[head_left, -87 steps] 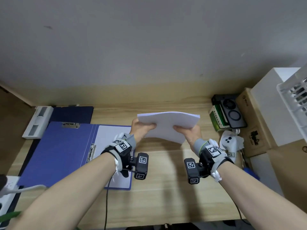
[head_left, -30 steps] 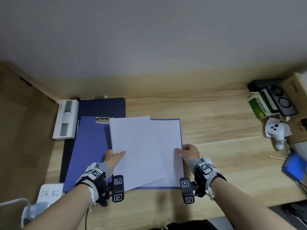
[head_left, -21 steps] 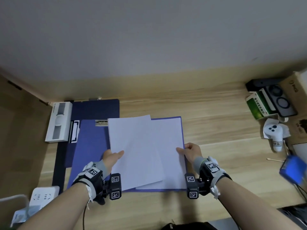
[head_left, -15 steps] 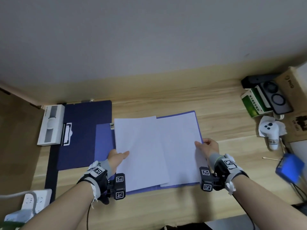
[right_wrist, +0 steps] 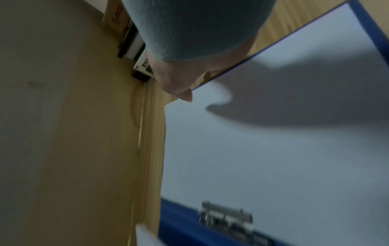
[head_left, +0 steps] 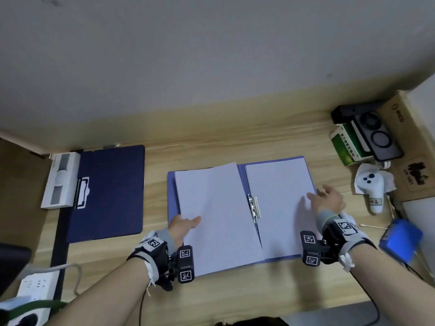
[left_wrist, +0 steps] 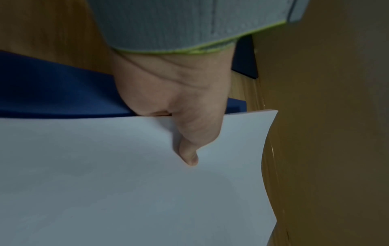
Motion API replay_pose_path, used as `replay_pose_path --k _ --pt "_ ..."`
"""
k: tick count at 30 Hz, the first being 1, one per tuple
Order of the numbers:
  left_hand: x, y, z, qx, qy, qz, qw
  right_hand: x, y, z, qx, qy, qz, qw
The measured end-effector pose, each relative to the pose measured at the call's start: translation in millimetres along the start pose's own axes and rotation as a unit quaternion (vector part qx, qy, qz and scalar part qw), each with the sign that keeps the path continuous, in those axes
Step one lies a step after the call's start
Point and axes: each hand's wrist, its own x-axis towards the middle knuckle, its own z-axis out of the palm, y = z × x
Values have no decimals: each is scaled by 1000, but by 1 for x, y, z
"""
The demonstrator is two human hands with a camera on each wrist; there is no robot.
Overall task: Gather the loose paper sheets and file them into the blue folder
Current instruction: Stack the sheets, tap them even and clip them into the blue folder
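The blue folder [head_left: 171,198] lies open in the middle of the wooden desk, its metal clip [head_left: 254,205] showing at the spine. A white sheet [head_left: 277,203] lies on its right half. My left hand [head_left: 186,223] pinches a stack of white sheets [head_left: 216,215] over the left half, the thumb [left_wrist: 189,146] on top and the fingers hidden beneath. My right hand [head_left: 327,198] is open with fingers spread at the right edge of the filed sheet. In the right wrist view it hovers above the sheet [right_wrist: 273,149] and casts a shadow; the clip [right_wrist: 226,214] is blurred.
A dark blue clipboard [head_left: 106,191] and a white device [head_left: 60,180] lie to the left, a power strip [head_left: 35,285] at the near left. At the right are a green box [head_left: 348,144], a phone [head_left: 374,135], a white controller [head_left: 372,184], cardboard boxes [head_left: 409,142] and a blue object [head_left: 400,241].
The folder has slid right, away from the dark clipboard. The stack in my left hand now sits over the left half, baring the clip. My right hand has let go of the folder's edge.
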Motion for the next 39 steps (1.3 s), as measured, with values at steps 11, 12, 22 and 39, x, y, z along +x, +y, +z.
replay_pose_path --k 11,12,22,39 --pt "9 4 -22 -25 -32 45 998 -127 -44 81 117 -410 -12 905" --pt "2 7 -22 -22 -39 44 998 -127 -36 89 114 -396 -22 911" --pt "-3 -9 -42 39 4 45 998 -158 -14 97 57 -324 -69 942" --pt "95 129 -43 260 39 344 901 -141 -2 120 67 -323 -45 943"
